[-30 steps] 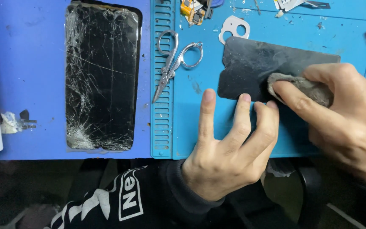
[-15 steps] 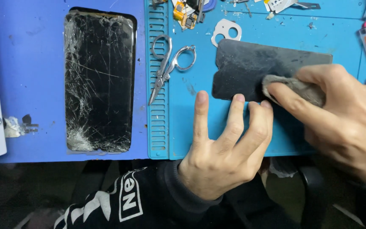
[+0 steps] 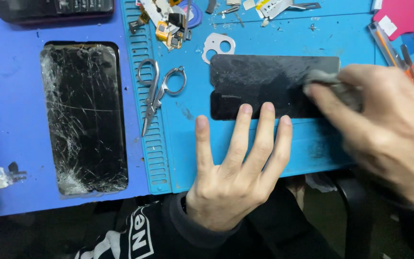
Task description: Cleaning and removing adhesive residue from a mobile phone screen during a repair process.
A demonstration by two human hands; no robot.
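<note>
The left hand [image 3: 235,168] lies flat and open, fingers spread, three fingertips pinning the near edge of the dark panel [image 3: 264,84] on the blue mat [image 3: 192,144]. The right hand [image 3: 384,129], blurred, pinches a grey cloth [image 3: 324,79] against the panel's right end. Scissors [image 3: 156,93] lie left; small parts [image 3: 168,21] crowd the far edge.

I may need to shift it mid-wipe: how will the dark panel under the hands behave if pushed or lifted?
The dark panel looks thin and flat, so probably light and likely to slide on the smooth blue mat; the left hand pins its edge while the right hand rubs it with a cloth. It seems rigid, and possibly brittle, judging by the shattered screen nearby.
</note>
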